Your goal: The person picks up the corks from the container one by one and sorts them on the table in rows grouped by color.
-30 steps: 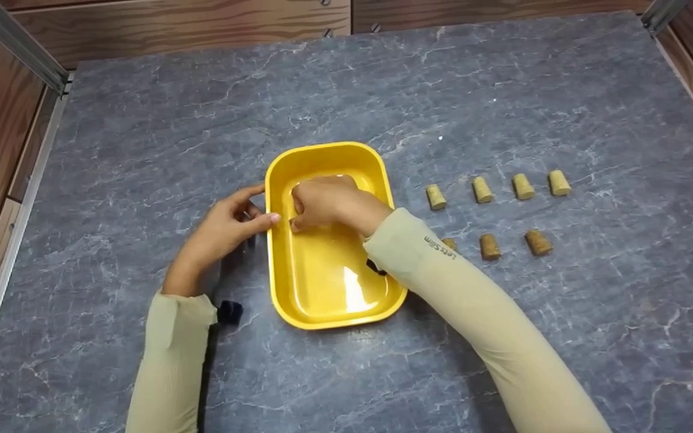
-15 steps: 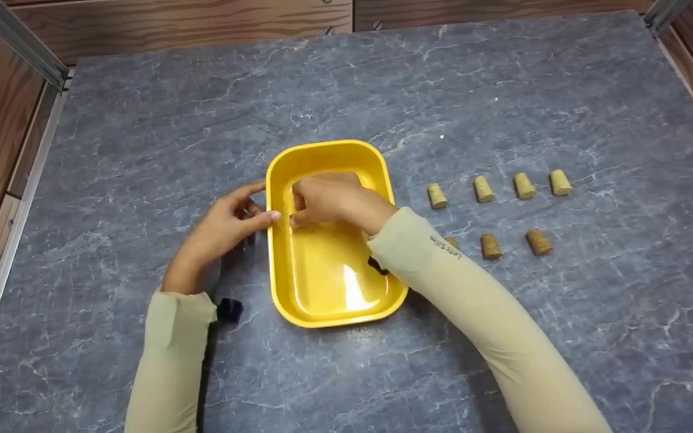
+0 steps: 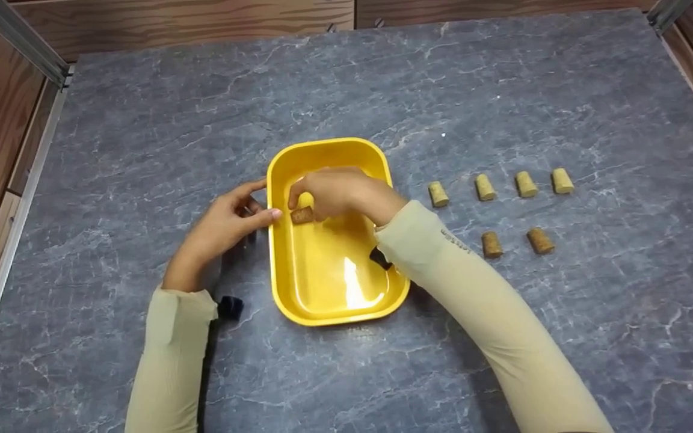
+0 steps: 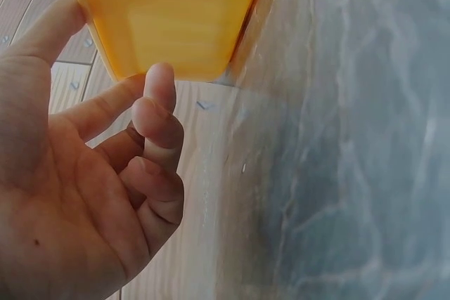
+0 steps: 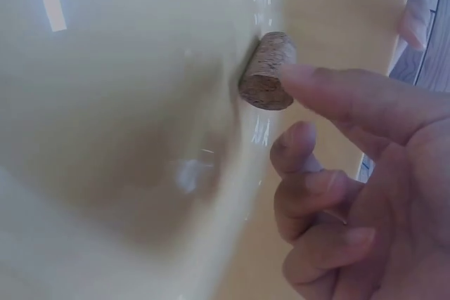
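Observation:
In the head view a yellow plastic tray [image 3: 334, 288] stands on the table. My left hand [image 3: 217, 234] holds its left wall, thumb over the rim and fingers outside; the left wrist view shows the other fingers of that hand loosely bent beside the wall. My right hand [image 3: 340, 192] is inside the tray. A brown cork stopper [image 3: 302, 214] lies on its side there, by the left wall. In the right wrist view the thumb's tip is at the cork [image 5: 268, 72], while the other fingers hang loosely bent, apart from it.
Right of the tray, several pale cork stoppers [image 3: 526, 184] lie in a row. Nearer me are two brown cork stoppers [image 3: 540, 240]. Wood-patterned panels [image 3: 190, 24] border the grey marbled table [image 3: 172, 120]. My right sleeve [image 3: 473, 288] crosses the tray's right rim.
My right hand has let go of the brown cork, which now shows in the tray, and has shifted slightly right. The sleeve now covers another brown cork. My left hand stays on the tray.

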`<action>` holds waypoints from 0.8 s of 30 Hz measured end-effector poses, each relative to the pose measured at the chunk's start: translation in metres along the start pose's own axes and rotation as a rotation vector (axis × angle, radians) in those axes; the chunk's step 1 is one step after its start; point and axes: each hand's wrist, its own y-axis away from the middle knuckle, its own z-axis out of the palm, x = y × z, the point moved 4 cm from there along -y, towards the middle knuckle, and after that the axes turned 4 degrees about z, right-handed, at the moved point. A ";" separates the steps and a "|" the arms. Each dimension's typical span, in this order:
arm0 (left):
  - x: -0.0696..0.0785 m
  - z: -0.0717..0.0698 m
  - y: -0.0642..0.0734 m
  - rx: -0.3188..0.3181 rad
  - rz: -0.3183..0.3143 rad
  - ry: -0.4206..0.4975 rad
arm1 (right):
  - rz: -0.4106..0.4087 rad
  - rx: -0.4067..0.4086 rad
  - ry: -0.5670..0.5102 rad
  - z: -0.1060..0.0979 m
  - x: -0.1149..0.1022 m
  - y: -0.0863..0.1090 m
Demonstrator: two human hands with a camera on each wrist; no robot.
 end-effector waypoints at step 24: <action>0.000 0.000 -0.001 0.002 0.015 0.007 | -0.127 0.052 -0.009 0.005 0.000 -0.005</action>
